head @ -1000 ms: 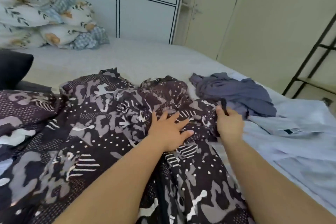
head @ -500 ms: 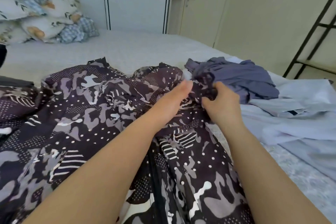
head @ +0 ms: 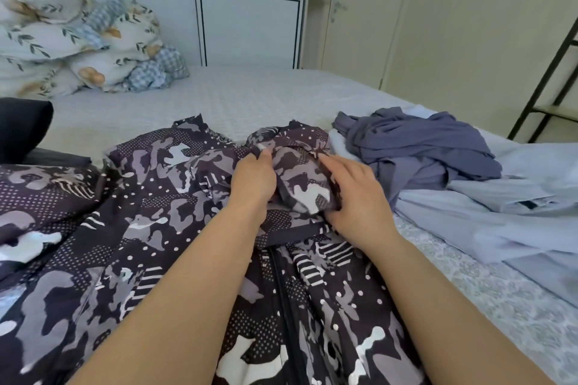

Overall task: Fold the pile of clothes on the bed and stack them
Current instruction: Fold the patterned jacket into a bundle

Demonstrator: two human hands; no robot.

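Note:
A dark patterned garment point(head: 162, 228) with grey, white and dotted patches lies spread over the bed in front of me, its zip running down the middle. My left hand point(head: 253, 181) and my right hand point(head: 356, 197) both grip a bunched fold of this garment near its top, one on each side of the bunch. To the right lies a crumpled blue-grey garment point(head: 422, 147), and beyond it a pale blue shirt point(head: 506, 216) is spread flat.
The bed point(head: 250, 97) has a pale textured cover. Floral pillows point(head: 78, 44) are heaped at the far left against a white wardrobe point(head: 244, 9). A black cushion point(head: 22, 125) sits at the left edge. A black metal rack point(head: 550, 78) stands at the right.
My left hand left its flat rest on the garment and moved up to the bunched fabric. Both hands have gathered the top part into a bunch between them.

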